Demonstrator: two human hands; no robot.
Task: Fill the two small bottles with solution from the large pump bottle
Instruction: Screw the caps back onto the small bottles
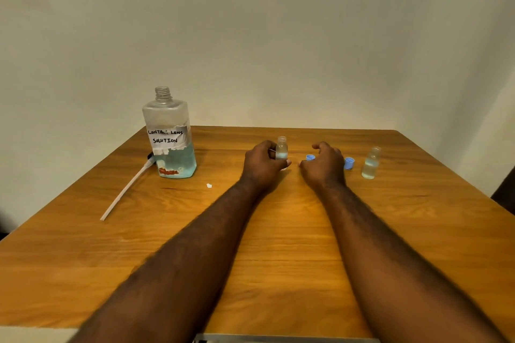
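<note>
both bare forearms stretch from the near edge across the wooden table (278, 245). left grip (263, 164) is wrapped round the first small bottle (281, 147), which stands upright, uncapped and partly filled at mid-table. right grip (323, 166) is narrow, fingers loosely curled, holding nothing. one blue cap (310, 157) shows just beyond its thumb; contact cannot be told. second blue cap (349, 163) lies just right of that grip, near the second small bottle (371, 163), which is upright, uncapped and partly filled. large bottle (170, 133), labelled contact lens solution, stands open at far left, part full of blue liquid. pump (125, 189) lies on the table beside it. white scrap (209, 185) lies nearby.
</note>
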